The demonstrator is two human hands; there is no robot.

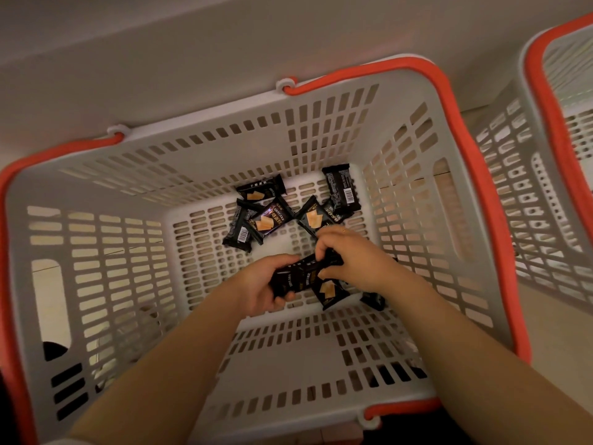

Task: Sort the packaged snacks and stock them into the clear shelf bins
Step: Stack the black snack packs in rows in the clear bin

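Observation:
I look straight down into a grey slotted basket point(106, 239) with red handles. Both hands reach to its floor. My left hand point(261, 285) grips a small stack of black snack packets point(296, 277) from the left. My right hand point(353, 258) holds the same stack from the right, fingers curled over its top edge. More black packets lie loose on the basket floor: a cluster at the far side point(261, 216), one standing against the far right corner point(343, 187), and two near my right wrist point(330, 293). No clear shelf bins are in view.
A second grey basket with a red handle point(545, 155) stands close to the right. A pale wall or shelf face point(160, 43) runs along the far side. The basket walls are tall and enclose both forearms.

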